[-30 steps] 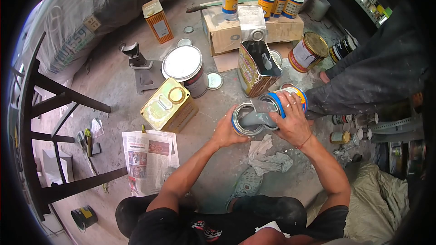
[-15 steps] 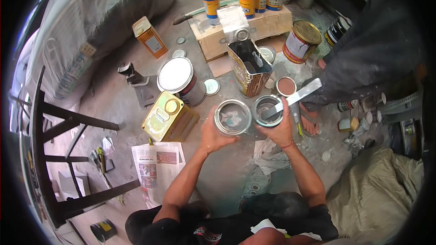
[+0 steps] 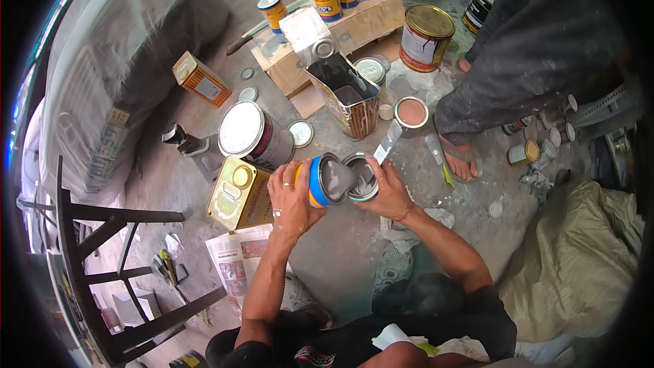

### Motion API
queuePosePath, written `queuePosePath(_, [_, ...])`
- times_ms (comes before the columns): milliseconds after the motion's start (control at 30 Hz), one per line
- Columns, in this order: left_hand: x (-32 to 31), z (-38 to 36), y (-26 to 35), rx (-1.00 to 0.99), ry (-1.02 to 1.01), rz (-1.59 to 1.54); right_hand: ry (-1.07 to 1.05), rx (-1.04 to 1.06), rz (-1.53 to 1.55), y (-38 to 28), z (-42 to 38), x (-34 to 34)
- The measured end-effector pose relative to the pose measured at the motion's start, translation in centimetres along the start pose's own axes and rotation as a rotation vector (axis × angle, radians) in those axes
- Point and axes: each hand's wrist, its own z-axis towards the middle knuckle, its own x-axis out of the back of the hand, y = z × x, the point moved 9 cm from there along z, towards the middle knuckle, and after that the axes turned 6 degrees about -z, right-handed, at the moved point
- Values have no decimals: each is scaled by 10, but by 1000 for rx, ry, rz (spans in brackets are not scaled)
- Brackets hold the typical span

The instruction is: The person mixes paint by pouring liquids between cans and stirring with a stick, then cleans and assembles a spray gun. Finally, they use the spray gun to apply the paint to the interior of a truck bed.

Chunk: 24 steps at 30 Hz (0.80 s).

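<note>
My left hand [image 3: 291, 201] is wrapped round a yellow-and-blue paint can [image 3: 315, 182], tilted to the right. Grey paint [image 3: 336, 178] lies at its mouth and reaches the rim of a second can. That metal can [image 3: 368, 194], grey inside, is gripped in my right hand [image 3: 392, 194]. A putty knife [image 3: 388, 142] stands out of it by my right thumb, its wide end smeared pale. Beyond the cans is an open rectangular tin [image 3: 364, 119] with a dark inside. To its right sits a small can of brownish-pink paint [image 3: 411, 112].
A white-lidded bucket [image 3: 242, 129] and a gold rectangular tin [image 3: 228, 204] stand left of my hands. Several yellow cans [image 3: 325, 1] stand on a cardboard box [image 3: 375, 24]. Another person's foot [image 3: 458, 161] is at the right. A dark metal frame [image 3: 75, 259] rises at left.
My left hand has tipped its can rightward against the other can, and grey paint now shows at its mouth. Both cans have moved left, and the view has shifted.
</note>
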Motion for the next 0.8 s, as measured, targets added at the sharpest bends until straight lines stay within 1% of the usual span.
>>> queuePosePath(133, [-2,2,1,-6,-11,15,-1,9,-3,-1,2,1])
queuePosePath(200, [-3,2,4,-33,-12,42,18,51,-14,-4,2,3])
queuePosePath(433, [-5,6,11,-54,-82,97,-34,7,-8,4,-4,-8])
queuePosePath(633, [-6,8,12,-59,-78,84,-4,-20,35,9,-9,-9])
queuePosePath(700, [-3,9,12,-56,-24,49,-7,-131,92,17,-13,-7])
queuePosePath(733, [-7,8,8,-54,-19,46,-9,-127,88,15,-13,-4])
queuePosePath(800, [-13,5,-15,72,56,-260,19,-208,126,20,-12,6])
